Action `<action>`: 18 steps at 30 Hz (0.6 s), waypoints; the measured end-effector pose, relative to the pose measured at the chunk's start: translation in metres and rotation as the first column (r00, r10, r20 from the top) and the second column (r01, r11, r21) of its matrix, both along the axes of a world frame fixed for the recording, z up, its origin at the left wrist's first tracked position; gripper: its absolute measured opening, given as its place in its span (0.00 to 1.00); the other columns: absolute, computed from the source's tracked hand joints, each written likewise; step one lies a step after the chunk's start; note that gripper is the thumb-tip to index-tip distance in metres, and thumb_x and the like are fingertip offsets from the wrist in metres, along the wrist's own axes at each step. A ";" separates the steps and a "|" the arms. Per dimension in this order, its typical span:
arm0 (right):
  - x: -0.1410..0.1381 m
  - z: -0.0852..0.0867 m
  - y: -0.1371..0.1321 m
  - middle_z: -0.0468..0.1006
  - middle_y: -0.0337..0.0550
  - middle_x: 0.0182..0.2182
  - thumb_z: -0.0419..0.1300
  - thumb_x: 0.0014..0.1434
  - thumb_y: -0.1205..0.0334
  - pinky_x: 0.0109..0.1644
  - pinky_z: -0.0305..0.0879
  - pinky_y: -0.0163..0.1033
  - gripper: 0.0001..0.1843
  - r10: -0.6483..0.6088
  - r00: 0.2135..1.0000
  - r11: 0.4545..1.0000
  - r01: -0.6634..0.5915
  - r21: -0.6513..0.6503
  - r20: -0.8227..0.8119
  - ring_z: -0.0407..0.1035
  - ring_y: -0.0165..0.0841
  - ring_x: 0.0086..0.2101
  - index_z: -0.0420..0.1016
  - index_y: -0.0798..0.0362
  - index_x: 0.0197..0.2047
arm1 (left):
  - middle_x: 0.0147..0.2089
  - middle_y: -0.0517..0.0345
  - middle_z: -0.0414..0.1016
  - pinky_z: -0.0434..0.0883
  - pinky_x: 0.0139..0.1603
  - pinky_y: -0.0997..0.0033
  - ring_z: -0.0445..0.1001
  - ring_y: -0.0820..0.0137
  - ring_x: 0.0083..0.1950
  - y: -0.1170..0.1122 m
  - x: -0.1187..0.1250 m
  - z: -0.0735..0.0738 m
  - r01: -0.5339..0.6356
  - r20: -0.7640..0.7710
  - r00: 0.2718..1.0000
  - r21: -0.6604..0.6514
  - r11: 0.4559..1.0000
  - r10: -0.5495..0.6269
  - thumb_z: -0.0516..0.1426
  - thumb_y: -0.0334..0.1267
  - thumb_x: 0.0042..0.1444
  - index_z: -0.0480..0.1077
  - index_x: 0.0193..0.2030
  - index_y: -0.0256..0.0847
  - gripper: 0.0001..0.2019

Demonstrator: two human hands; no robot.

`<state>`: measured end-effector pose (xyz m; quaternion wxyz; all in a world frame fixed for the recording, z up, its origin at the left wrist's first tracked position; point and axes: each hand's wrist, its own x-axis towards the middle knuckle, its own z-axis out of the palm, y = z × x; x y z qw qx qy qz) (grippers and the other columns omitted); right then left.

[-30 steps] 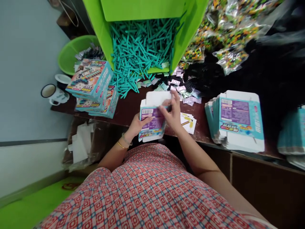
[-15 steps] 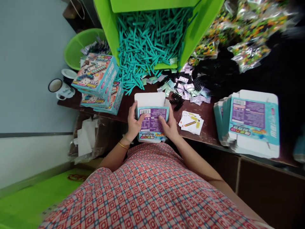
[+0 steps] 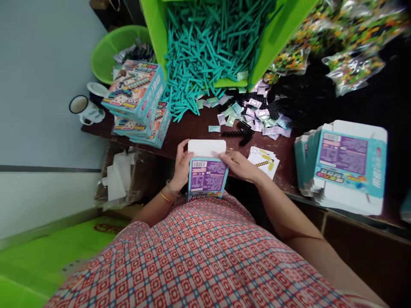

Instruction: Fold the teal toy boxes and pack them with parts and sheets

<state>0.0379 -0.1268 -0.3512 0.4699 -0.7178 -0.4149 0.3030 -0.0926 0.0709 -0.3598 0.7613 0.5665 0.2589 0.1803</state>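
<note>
A teal and purple cardboard box (image 3: 207, 179) stands against my body at the table's front edge, its white end flap (image 3: 207, 148) raised at the far end. My left hand (image 3: 182, 164) is closed on the box's left side, thumb near the top corner. With fingers at the base of the flap, my right hand (image 3: 239, 163) grips the upper right corner. Just right of that hand lies a small pile of white picture cards (image 3: 265, 160) with a yellow and black pickaxe drawing. Beyond the box are black studded strips (image 3: 242, 133) and small pastel sachets (image 3: 257, 113).
A green bin (image 3: 272, 42) spills teal sticks (image 3: 205, 55) at the back. Finished-looking printed boxes (image 3: 135, 92) are stacked left, beside an enamel mug (image 3: 85, 109) and a green basket (image 3: 99, 60). Flattened cartons (image 3: 346, 164) pile up right, below bags of coloured pieces (image 3: 356, 70).
My right hand has moved from the box's right side up to its flap corner. The box sits lower against my body, and the side flaps no longer show. The view has shifted slightly.
</note>
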 end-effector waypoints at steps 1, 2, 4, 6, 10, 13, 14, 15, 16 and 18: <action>0.007 0.003 0.001 0.82 0.46 0.38 0.46 0.75 0.35 0.50 0.73 0.45 0.35 -0.014 0.999 0.999 0.013 0.030 0.052 0.76 0.38 0.40 0.80 0.51 0.33 | 0.43 0.61 0.79 0.71 0.38 0.72 0.75 0.70 0.37 0.000 0.001 0.000 0.024 -0.010 1.000 -0.092 0.995 -0.025 0.62 0.38 0.52 0.72 0.54 0.43 0.20; 0.014 0.005 0.003 0.84 0.48 0.45 0.47 0.76 0.37 0.57 0.73 0.48 0.32 -0.066 0.991 0.996 0.059 0.063 0.117 0.77 0.41 0.47 0.84 0.49 0.41 | 0.42 0.62 0.79 0.71 0.39 0.72 0.75 0.71 0.37 0.000 0.003 0.000 0.051 -0.026 0.998 -0.166 0.985 -0.056 0.62 0.37 0.50 0.73 0.52 0.42 0.21; 0.025 0.008 0.010 0.84 0.49 0.52 0.52 0.75 0.40 0.63 0.72 0.53 0.26 -0.194 0.949 0.979 0.173 0.105 0.248 0.76 0.43 0.54 0.85 0.46 0.52 | 0.39 0.63 0.78 0.71 0.38 0.73 0.74 0.71 0.35 -0.001 0.006 0.000 0.089 -0.068 0.991 -0.275 0.957 -0.112 0.61 0.37 0.46 0.74 0.47 0.41 0.19; 0.028 0.011 0.018 0.85 0.50 0.48 0.56 0.73 0.43 0.60 0.74 0.53 0.23 -0.219 0.913 0.975 0.197 0.098 0.345 0.79 0.44 0.49 0.86 0.47 0.53 | 0.35 0.64 0.77 0.70 0.37 0.73 0.72 0.72 0.33 -0.001 0.007 0.000 0.080 -0.131 0.983 -0.316 0.945 -0.126 0.60 0.38 0.44 0.74 0.44 0.40 0.17; 0.011 0.021 0.021 0.88 0.48 0.46 0.59 0.72 0.45 0.56 0.77 0.50 0.21 -0.121 0.938 0.989 0.085 0.125 0.325 0.82 0.43 0.47 0.89 0.49 0.46 | 0.42 0.59 0.83 0.73 0.48 0.67 0.79 0.66 0.41 -0.001 0.007 0.003 0.112 -0.121 0.979 -0.352 0.929 -0.164 0.58 0.39 0.47 0.76 0.54 0.40 0.25; 0.000 0.024 0.018 0.88 0.46 0.48 0.61 0.71 0.44 0.57 0.78 0.49 0.20 -0.151 0.986 0.983 0.142 0.116 0.065 0.82 0.42 0.49 0.90 0.47 0.46 | 0.47 0.54 0.85 0.73 0.56 0.61 0.82 0.60 0.50 -0.001 0.005 0.006 0.185 -0.040 0.975 -0.392 0.901 -0.217 0.56 0.39 0.50 0.71 0.64 0.41 0.31; 0.000 0.022 0.017 0.88 0.46 0.49 0.64 0.69 0.43 0.56 0.79 0.49 0.20 -0.153 0.987 0.984 0.156 0.082 -0.046 0.82 0.42 0.49 0.90 0.47 0.48 | 0.48 0.53 0.85 0.73 0.57 0.60 0.82 0.60 0.50 -0.002 0.005 0.006 0.195 -0.034 0.973 -0.399 0.896 -0.226 0.56 0.38 0.51 0.71 0.64 0.41 0.31; 0.002 0.020 0.017 0.88 0.46 0.49 0.67 0.65 0.43 0.56 0.80 0.50 0.20 -0.146 0.978 0.987 0.154 0.043 -0.146 0.83 0.42 0.48 0.89 0.48 0.50 | 0.49 0.53 0.85 0.73 0.56 0.61 0.82 0.60 0.51 -0.003 0.004 0.007 0.202 -0.034 0.971 -0.402 0.893 -0.235 0.56 0.38 0.51 0.71 0.64 0.41 0.30; 0.006 0.016 0.018 0.88 0.47 0.49 0.70 0.62 0.43 0.55 0.80 0.50 0.22 -0.141 0.964 0.989 0.146 0.005 -0.225 0.83 0.43 0.47 0.89 0.48 0.52 | 0.49 0.53 0.85 0.74 0.56 0.61 0.82 0.60 0.50 -0.004 0.004 0.006 0.208 -0.037 0.970 -0.398 0.894 -0.242 0.56 0.38 0.53 0.72 0.63 0.42 0.29; 0.012 0.010 0.019 0.88 0.48 0.48 0.73 0.58 0.44 0.53 0.81 0.51 0.24 -0.159 0.941 0.987 0.150 -0.053 -0.298 0.83 0.43 0.44 0.89 0.50 0.53 | 0.49 0.55 0.85 0.74 0.53 0.63 0.82 0.63 0.47 -0.006 0.004 0.005 0.216 -0.040 0.968 -0.375 0.902 -0.248 0.56 0.37 0.55 0.72 0.63 0.43 0.27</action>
